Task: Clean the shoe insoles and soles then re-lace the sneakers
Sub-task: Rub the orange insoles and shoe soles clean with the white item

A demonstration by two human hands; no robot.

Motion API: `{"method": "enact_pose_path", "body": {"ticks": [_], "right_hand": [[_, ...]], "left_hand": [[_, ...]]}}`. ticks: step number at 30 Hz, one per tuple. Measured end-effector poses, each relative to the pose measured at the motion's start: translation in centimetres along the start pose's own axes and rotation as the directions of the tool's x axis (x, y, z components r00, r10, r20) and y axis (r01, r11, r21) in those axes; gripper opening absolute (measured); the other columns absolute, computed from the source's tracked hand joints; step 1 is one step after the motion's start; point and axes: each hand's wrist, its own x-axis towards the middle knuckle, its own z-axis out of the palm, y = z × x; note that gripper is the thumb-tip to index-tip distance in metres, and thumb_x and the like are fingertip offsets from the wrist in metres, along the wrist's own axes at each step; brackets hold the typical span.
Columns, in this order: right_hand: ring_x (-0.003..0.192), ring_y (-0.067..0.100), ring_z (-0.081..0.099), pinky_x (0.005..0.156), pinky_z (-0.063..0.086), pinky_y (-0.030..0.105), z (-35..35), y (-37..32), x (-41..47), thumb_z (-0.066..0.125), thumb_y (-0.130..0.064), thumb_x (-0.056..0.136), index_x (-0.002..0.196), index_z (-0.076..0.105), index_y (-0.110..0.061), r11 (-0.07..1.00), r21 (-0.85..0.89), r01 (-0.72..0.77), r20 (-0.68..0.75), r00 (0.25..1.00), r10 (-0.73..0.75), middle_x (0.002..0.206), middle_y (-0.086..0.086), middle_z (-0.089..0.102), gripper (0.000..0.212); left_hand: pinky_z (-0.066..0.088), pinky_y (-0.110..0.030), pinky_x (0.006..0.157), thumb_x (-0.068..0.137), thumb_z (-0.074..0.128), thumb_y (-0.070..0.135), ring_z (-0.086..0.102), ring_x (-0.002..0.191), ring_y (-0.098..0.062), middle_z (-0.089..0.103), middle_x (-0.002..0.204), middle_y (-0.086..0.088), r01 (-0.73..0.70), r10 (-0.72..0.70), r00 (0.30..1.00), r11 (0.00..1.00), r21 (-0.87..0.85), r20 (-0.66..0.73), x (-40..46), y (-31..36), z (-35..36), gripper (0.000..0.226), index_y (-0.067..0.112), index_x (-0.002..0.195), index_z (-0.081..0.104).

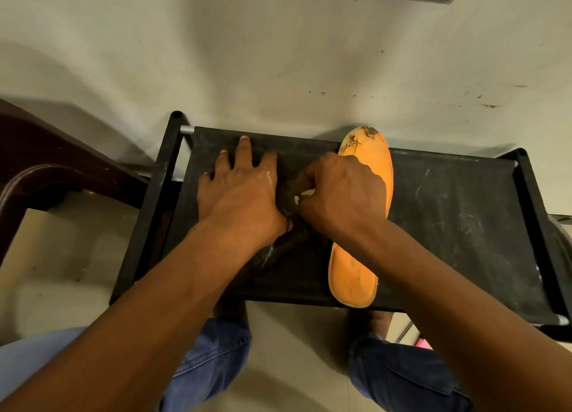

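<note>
left fingers (244,151) flat on black rack (464,210); right fingers (312,176) curled, pinching dark insole (288,244); pale wall (278,55) behind.

i am finding no text, label, brand, number or sign that can be read anywhere in this view.
</note>
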Motion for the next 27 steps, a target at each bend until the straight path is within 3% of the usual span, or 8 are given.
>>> {"method": "enact_pose_path", "body": {"ticks": [3,7,10,16,20,22,27], "right_hand": [[0.081,0.02,0.061,0.061,0.05,0.031,-0.6,0.6,0.4,0.067,-0.029,0.085,0.109,0.072,-0.023,0.998,-0.051,-0.041,-0.061,0.997,0.038,0.093,0.002,0.067,0.025],[0.079,0.019,0.065,0.067,0.06,0.037,-0.2,-0.1,0.1,0.07,-0.032,0.085,0.1,0.074,-0.022,0.995,0.1,-0.01,0.098,0.995,0.0,0.092,0.001,0.07,0.018],[0.079,0.019,0.066,0.07,0.06,0.04,0.0,-0.6,-0.4,0.071,-0.038,0.086,0.104,0.073,-0.024,0.995,0.096,0.036,0.145,0.988,-0.05,0.092,0.0,0.069,0.023],[0.077,0.02,0.06,0.059,0.046,0.029,-0.9,0.4,0.1,0.068,-0.03,0.085,0.102,0.072,-0.022,0.997,-0.073,-0.029,-0.024,0.999,0.027,0.086,0.0,0.063,0.019],[0.079,0.019,0.066,0.068,0.06,0.038,-0.7,-0.2,-0.3,0.07,-0.029,0.086,0.096,0.075,-0.02,0.992,0.128,-0.01,0.157,0.988,-0.01,0.087,0.0,0.069,0.014],[0.077,0.018,0.066,0.069,0.06,0.038,-0.5,-0.6,-0.5,0.072,-0.033,0.086,0.099,0.074,-0.022,0.993,0.11,0.033,0.19,0.98,-0.054,0.089,-0.001,0.07,0.017],[0.076,0.018,0.06,0.063,0.051,0.032,-1.3,0.8,0.2,0.07,-0.033,0.086,0.099,0.072,-0.022,0.996,-0.091,0.003,0.003,1.0,-0.003,0.084,-0.001,0.063,0.018]], "left_hand": [[0.023,-0.059,0.118,0.069,0.083,0.058,0.004,0.154,-0.038,-0.006,0.169,-0.005,-0.006,0.006,1.0,1.0,0.003,0.0,-0.1,-0.1,-0.1,0.114,0.035,0.158,0.016],[0.022,-0.06,0.118,0.071,0.084,0.055,0.003,0.154,-0.039,-0.007,0.169,-0.006,0.006,-0.006,1.0,1.0,0.009,0.006,-0.1,0.1,-0.1,0.112,0.035,0.158,0.015],[0.022,-0.06,0.119,0.072,0.083,0.054,0.003,0.154,-0.039,-0.007,0.169,-0.006,0.007,-0.007,1.0,1.0,0.011,0.003,0.0,0.1,0.0,0.111,0.036,0.158,0.014],[0.023,-0.059,0.118,0.071,0.082,0.058,0.003,0.155,-0.038,-0.007,0.169,-0.005,-0.001,0.001,1.0,1.0,0.004,0.01,-0.1,0.0,-0.2,0.113,0.036,0.158,0.014],[0.023,-0.059,0.118,0.072,0.082,0.056,0.004,0.154,-0.039,-0.006,0.169,-0.006,0.003,-0.004,1.0,1.0,0.01,0.008,-0.1,0.1,-0.1,0.112,0.036,0.158,0.014],[0.023,-0.06,0.118,0.074,0.082,0.054,0.003,0.154,-0.039,-0.007,0.169,-0.006,0.005,-0.005,1.0,1.0,0.011,0.007,-0.1,0.1,-0.1,0.11,0.036,0.158,0.013],[0.024,-0.059,0.118,0.071,0.082,0.059,0.003,0.154,-0.038,-0.007,0.169,-0.005,0.0,0.0,1.0,1.0,0.011,0.005,-0.1,0.0,-0.1,0.114,0.035,0.158,0.014]]}}
